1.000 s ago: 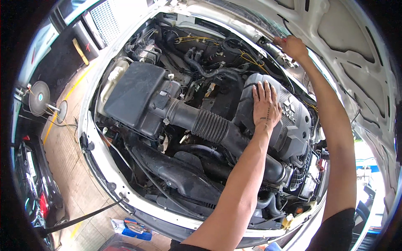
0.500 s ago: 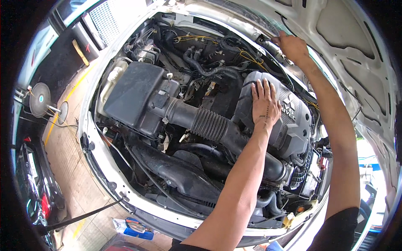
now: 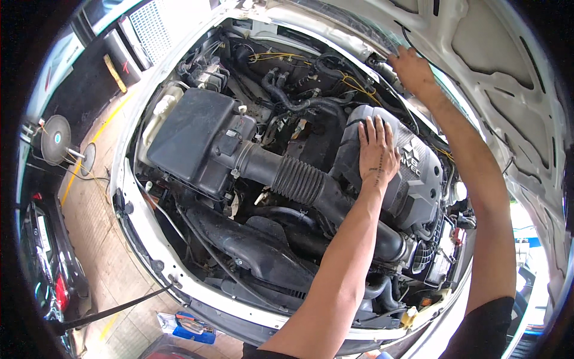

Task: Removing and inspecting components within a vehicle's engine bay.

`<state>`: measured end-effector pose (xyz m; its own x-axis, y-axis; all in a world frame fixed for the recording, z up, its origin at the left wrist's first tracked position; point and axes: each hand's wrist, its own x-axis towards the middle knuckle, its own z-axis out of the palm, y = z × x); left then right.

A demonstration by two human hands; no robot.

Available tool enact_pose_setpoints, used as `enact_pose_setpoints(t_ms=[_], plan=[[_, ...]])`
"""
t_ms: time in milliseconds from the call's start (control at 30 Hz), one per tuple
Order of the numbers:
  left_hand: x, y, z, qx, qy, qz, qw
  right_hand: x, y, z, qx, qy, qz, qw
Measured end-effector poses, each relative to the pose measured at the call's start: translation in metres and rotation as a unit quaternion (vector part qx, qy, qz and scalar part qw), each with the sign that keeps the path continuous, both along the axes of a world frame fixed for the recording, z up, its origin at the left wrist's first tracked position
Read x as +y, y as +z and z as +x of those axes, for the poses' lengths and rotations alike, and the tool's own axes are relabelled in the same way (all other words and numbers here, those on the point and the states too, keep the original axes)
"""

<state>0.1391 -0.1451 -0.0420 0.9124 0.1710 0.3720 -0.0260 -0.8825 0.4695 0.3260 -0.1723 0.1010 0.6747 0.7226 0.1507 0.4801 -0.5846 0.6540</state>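
My left hand [image 3: 378, 149] lies flat, fingers stretched out, on the grey plastic engine cover [image 3: 412, 182]. My right hand [image 3: 412, 70] reaches to the far right edge of the engine bay, at the base of the windshield under the raised hood. Its fingers are curled in, and what they grip, if anything, is hidden. Left of the engine cover, a black ribbed air intake hose [image 3: 299, 178] runs from the black air filter box [image 3: 190, 134] and passes beneath my left forearm.
The raised hood [image 3: 496, 48] hangs over the right side. A white-capped reservoir [image 3: 162, 107] sits beside the filter box. A dark strap [image 3: 122, 307] runs off the front edge at left. On the tiled floor lies a blue package [image 3: 194, 329]; a dark car [image 3: 57, 269] stands at left.
My right hand has shifted slightly and its fingers sit differently at the windshield base. The engine cover appears slightly moved under my left hand, which stays flat on it.
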Motion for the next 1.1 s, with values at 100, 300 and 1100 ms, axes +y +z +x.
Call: enact_pose_setpoints(t_ms=[100,300,1100], plan=[[-0.002,0.001,-0.002,-0.011,0.002,-0.006,1.000,0.005,0.008,0.012,0.040,-0.030,0.023,0.998],[-0.001,0.002,0.002,-0.015,0.001,-0.004,1.000,0.019,0.024,0.029,0.253,-0.248,0.305,0.884],[-0.002,-0.014,0.018,-0.059,-0.012,0.222,0.973,-0.127,-0.158,-0.075,0.010,-0.108,0.552,0.827]])
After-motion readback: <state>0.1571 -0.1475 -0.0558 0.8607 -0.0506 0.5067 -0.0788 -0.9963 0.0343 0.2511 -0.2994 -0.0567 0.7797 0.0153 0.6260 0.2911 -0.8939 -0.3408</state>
